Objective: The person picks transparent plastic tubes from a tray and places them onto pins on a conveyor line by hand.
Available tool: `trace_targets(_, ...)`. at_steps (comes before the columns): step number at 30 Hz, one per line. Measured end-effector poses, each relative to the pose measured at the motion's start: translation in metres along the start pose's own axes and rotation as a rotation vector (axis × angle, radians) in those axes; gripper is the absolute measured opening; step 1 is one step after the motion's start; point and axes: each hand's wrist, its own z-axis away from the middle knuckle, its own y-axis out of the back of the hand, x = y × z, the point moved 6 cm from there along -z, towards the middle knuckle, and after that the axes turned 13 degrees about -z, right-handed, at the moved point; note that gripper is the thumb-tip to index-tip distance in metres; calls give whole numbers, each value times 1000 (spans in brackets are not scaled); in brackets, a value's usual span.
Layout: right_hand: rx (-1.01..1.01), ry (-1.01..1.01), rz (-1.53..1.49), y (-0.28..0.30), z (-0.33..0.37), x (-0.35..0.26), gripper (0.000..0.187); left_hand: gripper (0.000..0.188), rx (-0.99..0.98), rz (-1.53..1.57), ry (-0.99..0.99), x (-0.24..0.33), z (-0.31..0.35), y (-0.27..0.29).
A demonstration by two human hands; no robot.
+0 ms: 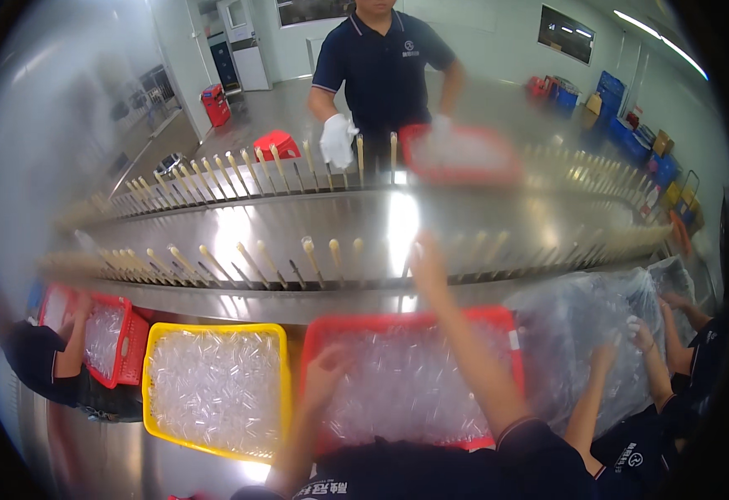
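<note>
My left hand (328, 371) is low over the left part of a red plastic basket (310, 354) filled with short clear plastic tubes (398, 392). Its fingers look curled toward the tubes; what is in them, if anything, is hidden. Stretched forward past the basket, my right hand (428, 257) is up at the near row of upright pegs (335, 257). Motion smears its fingers, so I cannot see what they hold. Several pegs left of it have pale tips, and a few of these seem to carry a clear tube. Thinner dark pegs stand among them.
A yellow basket (285, 392) full of clear tubes stands left of mine, and another red basket (133, 346) beyond it. Across the metal machine (314, 218), a white-gloved co-worker (381, 75) works at the far peg row. Other workers' arms reach over a clear plastic bag (548, 333) at right.
</note>
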Motion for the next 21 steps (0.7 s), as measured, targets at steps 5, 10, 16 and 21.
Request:
trace_targets(5,-110,35,229,40,-11,33,24,23,29,-14,-161,44,-15,-18)
trace_targets(10,9,-48,96,91,-4,38,28,28,67,-154,-179,72,-42,-40)
trace_targets(16,-746,-333,-39,86,168,26,39,27,268,-835,-462,161,-103,-97)
trace_targets(21,-817,-133,93,77,212,49,40,25,140,-1277,-786,206,-180,-206)
